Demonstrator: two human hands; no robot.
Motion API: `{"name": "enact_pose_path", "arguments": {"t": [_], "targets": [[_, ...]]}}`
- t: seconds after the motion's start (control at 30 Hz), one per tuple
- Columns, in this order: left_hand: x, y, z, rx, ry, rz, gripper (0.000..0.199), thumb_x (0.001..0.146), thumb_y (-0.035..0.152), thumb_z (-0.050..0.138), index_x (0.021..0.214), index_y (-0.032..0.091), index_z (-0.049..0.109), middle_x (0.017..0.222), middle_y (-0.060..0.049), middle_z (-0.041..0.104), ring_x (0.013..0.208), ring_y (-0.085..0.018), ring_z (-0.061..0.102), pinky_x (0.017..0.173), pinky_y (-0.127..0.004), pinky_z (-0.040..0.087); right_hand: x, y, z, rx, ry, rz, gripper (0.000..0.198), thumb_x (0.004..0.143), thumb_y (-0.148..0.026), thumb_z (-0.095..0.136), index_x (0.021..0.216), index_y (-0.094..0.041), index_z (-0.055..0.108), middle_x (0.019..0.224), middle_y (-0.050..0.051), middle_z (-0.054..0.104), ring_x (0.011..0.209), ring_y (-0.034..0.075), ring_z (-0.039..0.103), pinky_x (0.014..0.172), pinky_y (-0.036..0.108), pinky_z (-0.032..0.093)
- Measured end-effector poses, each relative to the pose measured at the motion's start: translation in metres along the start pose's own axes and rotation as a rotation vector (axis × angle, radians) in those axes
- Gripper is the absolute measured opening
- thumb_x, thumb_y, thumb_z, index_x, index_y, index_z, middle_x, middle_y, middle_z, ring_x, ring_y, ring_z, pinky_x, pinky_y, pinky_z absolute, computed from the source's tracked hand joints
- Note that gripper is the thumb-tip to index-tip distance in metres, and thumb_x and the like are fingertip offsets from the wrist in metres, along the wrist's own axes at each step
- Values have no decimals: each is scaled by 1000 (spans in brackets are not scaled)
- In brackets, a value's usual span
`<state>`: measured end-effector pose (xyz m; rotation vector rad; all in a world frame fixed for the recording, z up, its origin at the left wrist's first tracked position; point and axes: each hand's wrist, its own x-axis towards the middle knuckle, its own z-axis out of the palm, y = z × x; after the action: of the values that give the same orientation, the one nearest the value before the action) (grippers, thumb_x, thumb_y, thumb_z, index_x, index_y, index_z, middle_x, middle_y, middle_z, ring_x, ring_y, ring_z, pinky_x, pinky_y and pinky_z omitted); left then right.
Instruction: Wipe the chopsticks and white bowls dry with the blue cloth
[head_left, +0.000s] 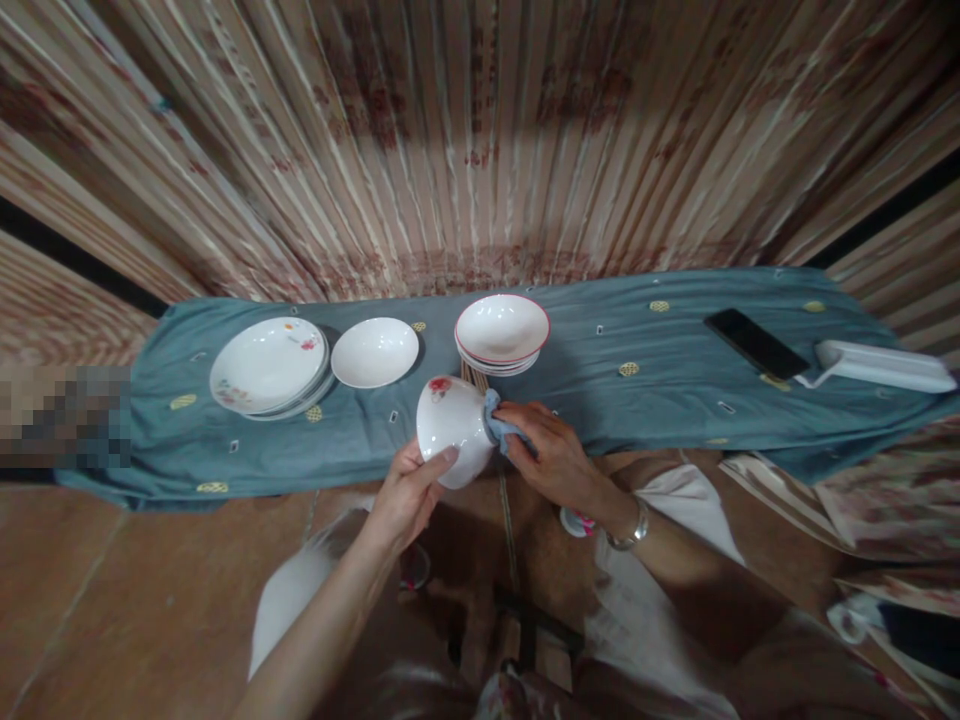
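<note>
My left hand grips a white bowl by its rim, thumb on the outer wall. The bowl is tipped on its side, a red flower showing on its outside and its foot turned to the right. A bunched blue cloth is pinched in my right hand and pressed against that foot. Just behind the held bowl, a few chopsticks lie on the cloth-covered table, partly hidden by the bowl. Farther back stands a stack of red-rimmed white bowls.
Stacked floral plates sit at the left on the green tablecloth. Beside them is a shallow white dish. A black phone and a white holder-like object lie at the right. Pleated curtains hang behind the table.
</note>
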<state>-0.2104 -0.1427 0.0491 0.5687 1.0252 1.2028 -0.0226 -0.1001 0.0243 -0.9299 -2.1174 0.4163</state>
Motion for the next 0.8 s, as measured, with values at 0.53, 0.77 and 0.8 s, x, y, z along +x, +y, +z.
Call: {"name": "enact_pose_path", "arguments": {"t": [0.53, 0.77, 0.8], "targets": [[2, 1, -1, -5, -4, 25, 62, 59, 28, 85, 116, 14, 65, 92, -10, 75, 84, -23, 69, 80, -32, 54, -5, -9, -2, 234, 19, 20, 31, 91, -17, 49, 121, -22, 56, 110, 7, 68, 103, 18, 62, 90, 33, 51], [-1, 0, 3, -5, -24, -9, 64, 58, 29, 86, 116, 14, 66, 89, -9, 75, 82, -23, 69, 77, -31, 54, -1, 0, -2, 89, 38, 5, 35, 94, -18, 44, 127, -24, 52, 121, 8, 64, 111, 20, 59, 95, 40, 49], [-2, 0, 4, -5, -29, -18, 64, 57, 29, 86, 116, 13, 66, 88, -8, 75, 81, -22, 69, 75, -31, 54, 0, 2, -2, 64, 47, -6, 35, 95, -17, 43, 128, -23, 52, 122, 8, 64, 111, 20, 59, 95, 40, 49]]}}
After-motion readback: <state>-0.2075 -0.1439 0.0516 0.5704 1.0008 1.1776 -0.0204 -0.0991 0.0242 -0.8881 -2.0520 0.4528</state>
